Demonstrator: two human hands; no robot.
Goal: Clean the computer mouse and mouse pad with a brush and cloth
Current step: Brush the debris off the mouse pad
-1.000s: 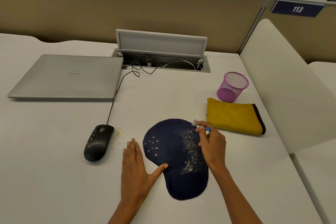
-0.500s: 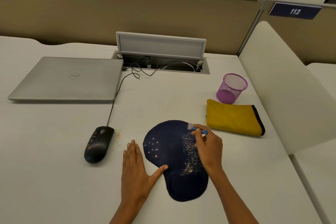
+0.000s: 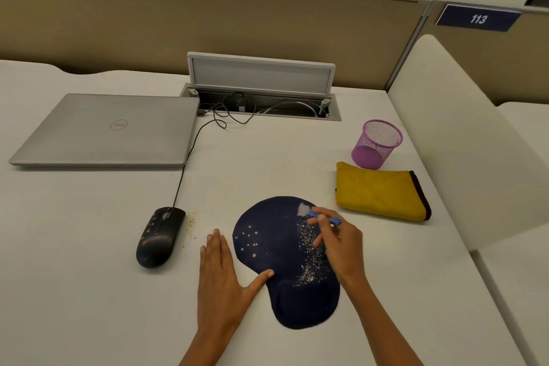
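Lying at the lower centre of the frame on the white table (image 3: 89,291), a dark navy fabric mouse pad with a raised wrist rest (image 3: 276,246) is seen, its right half strewn with pale crumbs (image 3: 309,252) and its left part dotted with a few pinkish specks. A small blue-handled brush with pale bristles (image 3: 319,215) is pinched by the fingers of the right hand (image 3: 338,244), which are clamped on its handle; the bristles are set on the upper edge of the pad. The left hand (image 3: 221,279) is laid flat on the table just left of the pad, fingers straight and together, with the thumb spread out and touching the pad's edge. A black corded computer mouse (image 3: 160,236) is placed left of that hand, and brownish crumbs (image 3: 191,223) are scattered just beside it. A folded yellow cloth with a dark trim (image 3: 381,192) is found right of the pad, apart from it, with a purple mesh pen cup (image 3: 377,144) just behind. A closed silver laptop (image 3: 110,131) is seen at the upper left, and an open grey cable tray (image 3: 261,92) at the upper centre
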